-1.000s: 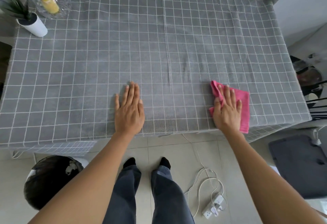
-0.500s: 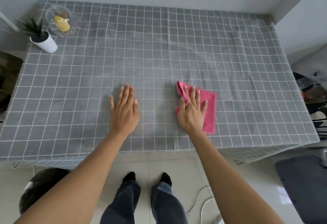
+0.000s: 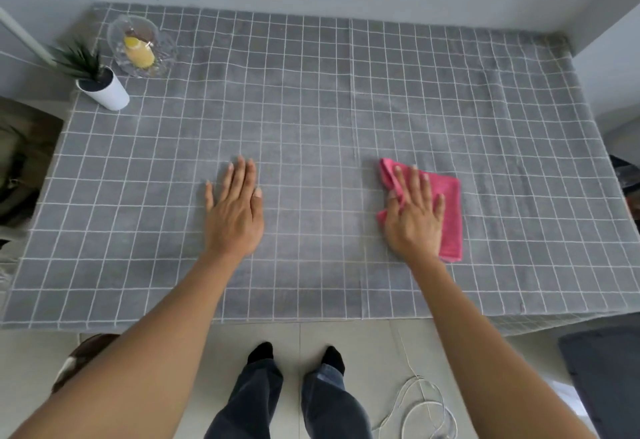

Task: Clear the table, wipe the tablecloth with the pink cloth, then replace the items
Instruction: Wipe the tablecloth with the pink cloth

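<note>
pink cloth (image 3: pixel 446 210) lies right of centre on the grey checked tablecloth (image 3: pixel 311 109), my right hand (image 3: pixel 414 216) pressed flat on it, fingers spread. my left hand (image 3: pixel 233 211) rests flat at centre. potted plant (image 3: pixel 100 85) and glass dish (image 3: pixel 140 47) sit upper left.

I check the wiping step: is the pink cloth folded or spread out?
Folded. The pink cloth lies as a compact pad with layered edges under the flat right hand.
</note>
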`<state>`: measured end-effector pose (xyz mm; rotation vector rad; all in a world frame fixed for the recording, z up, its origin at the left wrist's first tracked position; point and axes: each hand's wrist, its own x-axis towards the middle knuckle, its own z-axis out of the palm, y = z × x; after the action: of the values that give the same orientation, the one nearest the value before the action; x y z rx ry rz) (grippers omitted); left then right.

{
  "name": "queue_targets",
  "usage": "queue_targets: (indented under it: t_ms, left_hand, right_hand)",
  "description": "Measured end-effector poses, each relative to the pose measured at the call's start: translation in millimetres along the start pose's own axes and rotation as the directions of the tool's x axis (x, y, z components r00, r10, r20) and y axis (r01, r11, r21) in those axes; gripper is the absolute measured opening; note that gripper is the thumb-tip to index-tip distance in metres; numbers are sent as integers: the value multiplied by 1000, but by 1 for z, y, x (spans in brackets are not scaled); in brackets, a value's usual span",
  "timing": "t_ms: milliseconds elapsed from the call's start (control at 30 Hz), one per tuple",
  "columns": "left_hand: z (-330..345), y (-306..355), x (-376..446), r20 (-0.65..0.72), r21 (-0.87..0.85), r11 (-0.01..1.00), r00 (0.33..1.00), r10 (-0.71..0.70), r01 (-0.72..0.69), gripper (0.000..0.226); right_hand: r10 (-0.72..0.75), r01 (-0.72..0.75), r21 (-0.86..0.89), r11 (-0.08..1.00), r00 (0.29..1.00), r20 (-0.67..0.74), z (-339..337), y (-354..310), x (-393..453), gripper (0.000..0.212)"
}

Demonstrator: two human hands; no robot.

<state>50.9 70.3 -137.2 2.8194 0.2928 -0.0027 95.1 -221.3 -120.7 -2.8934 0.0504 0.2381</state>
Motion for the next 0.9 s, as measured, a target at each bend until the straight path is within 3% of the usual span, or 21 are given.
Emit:
queue_targets:
  t_ms: [200,267,367,500,633,900]
  left_hand:
    - [1,0,-1,-6,33,999,1000,-11,11,53]
    - [2,0,-2,-8,38,999,1000,-10,10,53]
    - [2,1,-1,-11,23,1000,1000,-10,10,53]
    - [2,1,-1,-16,21,1000,1000,-13,14,51]
    - [2,1,-2,-11,28,999,1000,-17,17,52]
    - [-2,2,-3,-5,27,1000,1000,-5,5,52]
  right_hand:
    - [186,-186,90,978,982,-2,-3,-3,6,52]
    - [188,-186,113,976,982,-6,-1,-20,7,51]
    - [11,-12,38,999,1000,18,12,-65,7,52]
    - [-236,235,28,972,970,61,29,-124,9,55]
    - [-324,324,10,946,944,62,22,-100,22,53]
    - [45,-45,21,999,999,11,-13,-6,60,49]
